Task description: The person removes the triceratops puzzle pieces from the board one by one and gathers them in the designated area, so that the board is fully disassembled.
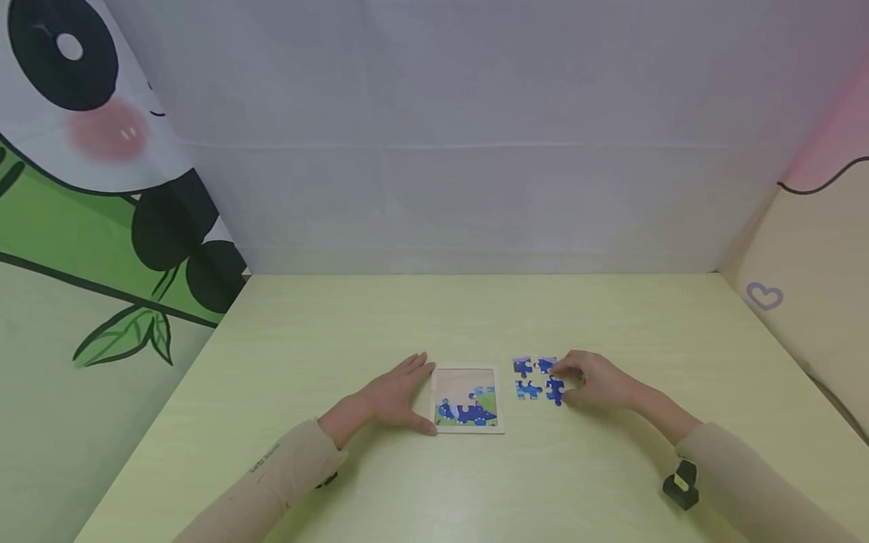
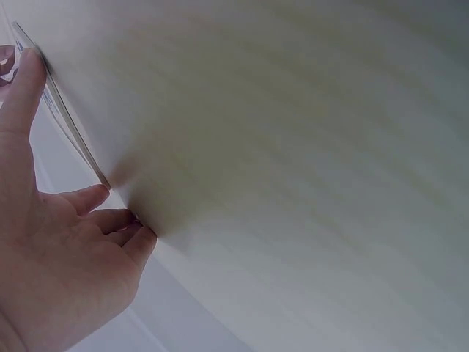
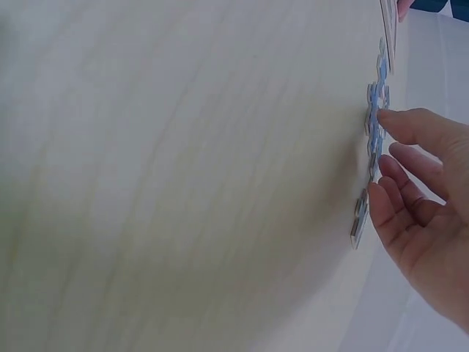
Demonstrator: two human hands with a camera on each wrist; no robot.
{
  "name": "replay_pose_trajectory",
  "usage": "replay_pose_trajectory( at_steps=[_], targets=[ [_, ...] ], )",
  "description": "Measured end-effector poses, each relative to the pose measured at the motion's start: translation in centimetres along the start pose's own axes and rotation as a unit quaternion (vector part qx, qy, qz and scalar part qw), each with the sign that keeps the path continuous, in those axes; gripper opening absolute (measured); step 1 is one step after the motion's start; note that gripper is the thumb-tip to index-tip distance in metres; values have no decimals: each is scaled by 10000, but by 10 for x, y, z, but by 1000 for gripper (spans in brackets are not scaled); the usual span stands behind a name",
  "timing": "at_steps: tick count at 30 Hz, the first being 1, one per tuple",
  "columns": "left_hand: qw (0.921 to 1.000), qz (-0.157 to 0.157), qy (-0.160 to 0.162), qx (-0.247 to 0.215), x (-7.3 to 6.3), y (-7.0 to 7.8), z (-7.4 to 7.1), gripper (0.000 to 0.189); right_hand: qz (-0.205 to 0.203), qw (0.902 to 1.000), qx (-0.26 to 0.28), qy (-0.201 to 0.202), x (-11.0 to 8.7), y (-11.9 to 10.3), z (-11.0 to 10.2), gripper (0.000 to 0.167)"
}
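A square wooden jigsaw puzzle tray (image 1: pixel 499 400) lies flat on the table, its lower part filled with blue, dinosaur-like artwork and green pieces; bare board shows above. My left hand (image 1: pixel 400 394) lies along the tray's left edge, thumb low and fingers high, spread apart. In the left wrist view the fingertips (image 2: pixel 143 242) rest on the tabletop by the tray's edge. Right of the tray, loose blue puzzle pieces (image 1: pixel 528 390) lie in a small group. Over the group's right side, my right hand (image 1: pixel 599 381) has thumb and forefinger apart, fingertips right at a puzzle piece (image 1: pixel 554 391).
The pale wood-grain table (image 1: pixel 475 317) extends around both hands. A white backdrop (image 1: pixel 475 151) rises at its far edge. A panel with a cartoon picture (image 1: pixel 102 226) borders the left side, and a beige and pink panel (image 1: pixel 808 249) borders the right.
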State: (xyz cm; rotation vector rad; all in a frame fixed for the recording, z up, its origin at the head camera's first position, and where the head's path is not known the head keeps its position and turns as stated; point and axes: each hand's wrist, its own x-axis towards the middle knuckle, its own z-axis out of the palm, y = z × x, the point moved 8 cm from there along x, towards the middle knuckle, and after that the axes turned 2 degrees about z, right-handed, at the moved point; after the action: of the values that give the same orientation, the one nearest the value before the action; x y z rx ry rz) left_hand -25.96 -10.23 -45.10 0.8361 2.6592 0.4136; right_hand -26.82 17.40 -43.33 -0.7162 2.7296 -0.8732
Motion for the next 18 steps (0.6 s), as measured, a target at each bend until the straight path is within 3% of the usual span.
replay_pose_trajectory(
  at_steps=[9,18],
  targets=[
    [10000,-19,-27,19,-1,2,-2,108,79,9999,28,-90,15,-17,0,34],
    [10000,-24,-44,-17,-1,1,-1,108,-151,9991,230,-319,36,-46,25,37]
  ],
)
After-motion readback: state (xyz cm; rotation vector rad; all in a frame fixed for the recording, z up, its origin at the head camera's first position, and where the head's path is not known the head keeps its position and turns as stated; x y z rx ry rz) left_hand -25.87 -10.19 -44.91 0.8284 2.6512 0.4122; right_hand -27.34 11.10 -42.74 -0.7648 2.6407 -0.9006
